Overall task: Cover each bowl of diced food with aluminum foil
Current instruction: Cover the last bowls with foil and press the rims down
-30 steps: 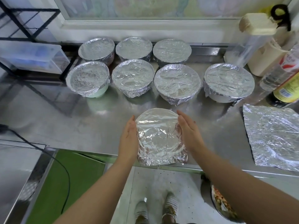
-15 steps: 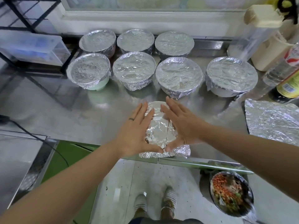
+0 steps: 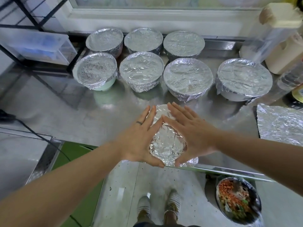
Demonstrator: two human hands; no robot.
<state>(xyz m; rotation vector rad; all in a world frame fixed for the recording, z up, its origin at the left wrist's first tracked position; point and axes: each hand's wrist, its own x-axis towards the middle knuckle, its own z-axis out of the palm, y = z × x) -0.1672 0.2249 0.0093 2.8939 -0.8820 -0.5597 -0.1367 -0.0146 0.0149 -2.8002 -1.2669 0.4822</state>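
Counter (image 3: 82, 120): 8 foiled bowls (image 3: 188, 77), 1 loose sheet (image 3: 282, 125)

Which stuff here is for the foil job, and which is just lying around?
For the job: left hand and right hand pressing foil on the front bowl; seven covered bowls; spare foil sheet.
Lying about: plastic drawers, black cable, bottles.

near bowl (image 3: 167, 145) at counter (image 3: 65, 118) front edge | seven bowls (image 3: 187, 78) behind | foil sheet (image 3: 280, 125) right
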